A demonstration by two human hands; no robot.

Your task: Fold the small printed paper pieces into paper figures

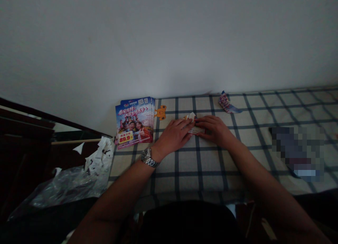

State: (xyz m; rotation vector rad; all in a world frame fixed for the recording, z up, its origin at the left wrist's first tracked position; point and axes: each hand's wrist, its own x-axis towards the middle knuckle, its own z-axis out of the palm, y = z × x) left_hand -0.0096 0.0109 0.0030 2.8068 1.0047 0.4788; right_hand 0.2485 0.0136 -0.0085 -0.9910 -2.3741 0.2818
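Note:
Both hands rest on a checked cloth (200,159) over a folded piece of printed paper (193,123). My left hand (174,134), with a metal watch (148,157) on its wrist, lies flat with fingers stretched onto the paper's left part. My right hand (213,128) presses its fingers together on the paper's right side. Most of the paper is hidden under the fingers.
A stack of colourful flyers (134,122) lies at the cloth's far left, an orange paper figure (160,112) beside it. A folded printed paper piece (226,103) lies near the wall. Torn white scraps (99,157) and a plastic bag (66,185) sit left. A blurred object (299,150) lies right.

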